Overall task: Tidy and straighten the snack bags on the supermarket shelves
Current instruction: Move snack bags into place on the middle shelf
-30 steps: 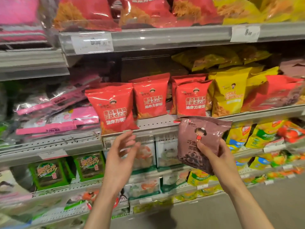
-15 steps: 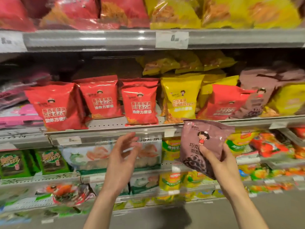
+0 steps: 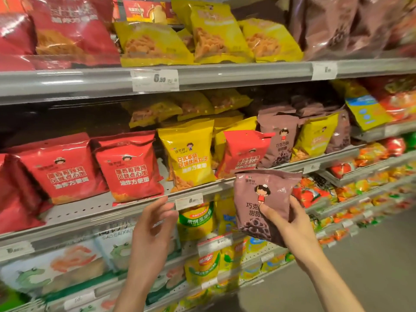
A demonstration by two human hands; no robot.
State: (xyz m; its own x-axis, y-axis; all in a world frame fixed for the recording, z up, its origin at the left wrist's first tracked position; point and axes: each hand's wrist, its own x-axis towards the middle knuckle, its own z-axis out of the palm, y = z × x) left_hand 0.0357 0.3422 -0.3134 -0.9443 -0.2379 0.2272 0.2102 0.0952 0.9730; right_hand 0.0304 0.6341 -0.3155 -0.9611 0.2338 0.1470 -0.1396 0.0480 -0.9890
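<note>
My right hand grips a brown snack bag with a cartoon girl on it, held upright in front of the middle shelf's front rail. My left hand hovers just below that rail with relaxed fingers, holding nothing. On the middle shelf stand red bags, a yellow bag, one red bag leaning among the yellow ones, and matching brown bags further right. A yellow bag stands among the brown ones.
The top shelf carries large red, yellow and brown bags. Lower shelves hold green, yellow and orange packets. Price tags clip onto the rails. Grey floor lies at the lower right.
The view has shifted right and closer along the shelf, bringing the brown bags into view. Both hands keep much the same pose, and the right one still holds the brown bag.
</note>
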